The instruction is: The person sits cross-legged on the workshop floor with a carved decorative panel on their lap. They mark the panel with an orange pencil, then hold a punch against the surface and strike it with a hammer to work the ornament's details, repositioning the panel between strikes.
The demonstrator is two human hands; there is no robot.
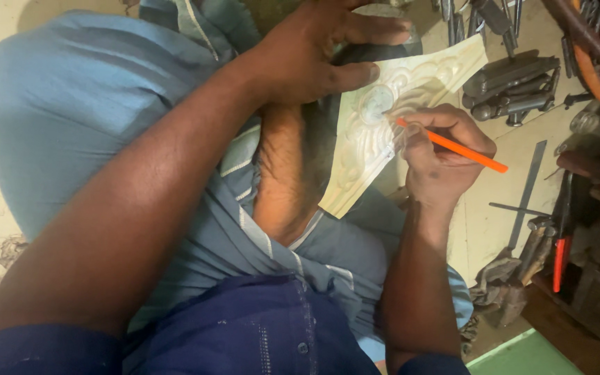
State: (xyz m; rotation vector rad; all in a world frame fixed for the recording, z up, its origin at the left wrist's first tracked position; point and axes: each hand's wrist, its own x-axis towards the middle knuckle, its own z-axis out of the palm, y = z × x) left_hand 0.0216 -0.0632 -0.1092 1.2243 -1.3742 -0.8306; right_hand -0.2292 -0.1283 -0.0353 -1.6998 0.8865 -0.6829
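Seated carver seen from above, described outward from the lap, with places given relative to the carved panel (pixel 376 132). Nearest the viewer lie the dark blue shirt and the pale blue striped cloth (pixel 105 104) over the folded legs; a bare foot (pixel 282 173) rests just left of the panel and appears to prop its lower end. The panel, a pale, curved piece with a round boss and leaf-like relief, lies tilted across the lap. The right hand (pixel 439 156), at the panel's right edge, is closed in a writing grip on an orange pencil (pixel 453 146) whose tip touches the boss. The left hand (pixel 307 52) spreads over the panel's upper left, thumb pressing its face. The panel appears stiff and fairly light; its thin raised relief is judged fragile, so the plain outer edges are the safer hold. Beyond the panel, to its right, metal chisels and tools (pixel 512 83) lie on the floor.
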